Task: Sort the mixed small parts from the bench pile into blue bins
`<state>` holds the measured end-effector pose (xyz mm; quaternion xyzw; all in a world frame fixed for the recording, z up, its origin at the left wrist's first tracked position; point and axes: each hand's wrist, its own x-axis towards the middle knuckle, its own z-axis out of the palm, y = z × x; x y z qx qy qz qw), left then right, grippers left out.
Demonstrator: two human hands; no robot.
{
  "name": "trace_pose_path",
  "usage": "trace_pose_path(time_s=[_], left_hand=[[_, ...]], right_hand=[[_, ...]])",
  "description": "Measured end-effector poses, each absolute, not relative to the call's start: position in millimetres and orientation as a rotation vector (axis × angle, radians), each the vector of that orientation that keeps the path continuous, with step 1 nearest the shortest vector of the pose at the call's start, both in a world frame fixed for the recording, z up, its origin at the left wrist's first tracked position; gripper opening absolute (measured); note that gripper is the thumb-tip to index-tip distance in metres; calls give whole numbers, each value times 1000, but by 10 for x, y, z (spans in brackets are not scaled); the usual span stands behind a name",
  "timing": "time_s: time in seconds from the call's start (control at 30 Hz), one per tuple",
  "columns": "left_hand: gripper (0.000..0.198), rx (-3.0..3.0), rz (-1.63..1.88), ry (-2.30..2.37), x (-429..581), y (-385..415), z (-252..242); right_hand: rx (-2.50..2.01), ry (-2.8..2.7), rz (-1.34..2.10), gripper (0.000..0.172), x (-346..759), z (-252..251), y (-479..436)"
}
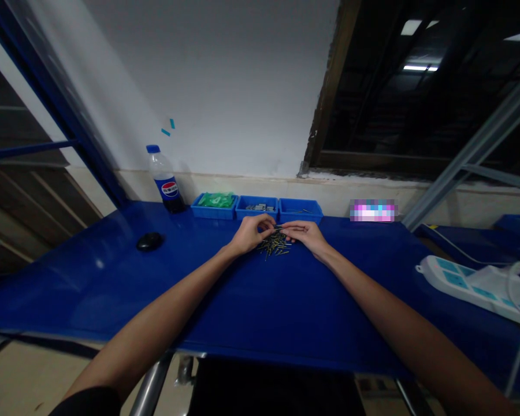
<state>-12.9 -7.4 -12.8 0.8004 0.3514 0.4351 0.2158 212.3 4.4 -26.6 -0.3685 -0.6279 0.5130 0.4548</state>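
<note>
Both my arms reach out over a blue table (pixel 251 300). My left hand (pixel 251 232) is curled, its fingertips pinched at the top of a pile of small metal pins (pixel 275 245). My right hand (pixel 305 234) lies beside it on the right, fingers pressed together and pointing left at the same pile. The fingertips of both hands meet over a thin dark piece, too small to name. The pile lies just below and between the two hands.
Three blue bins stand at the back: one with green parts (pixel 214 205), one with small metal parts (pixel 257 207), one nearly bare (pixel 300 209). A cola bottle (pixel 164 179) stands left of them, a black computer mouse (pixel 149 241) further left. A white power strip (pixel 476 286) lies right.
</note>
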Motion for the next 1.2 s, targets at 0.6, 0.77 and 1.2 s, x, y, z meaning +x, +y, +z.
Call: trace_pose_path(time_s=[0.6,0.77,1.2], left_hand=[[58,2832,706,1049,-373,124,-251],[37,2810,701,1153,-408,127,-255],[23,2638,908,1191,-346,93,-300]], right_hand=[[-865,-1199,1175,44,2246,-271,79],[-866,-1197,1193,41,2243,-268,76],[-872,-1247,1194,38,2250,-286,86]])
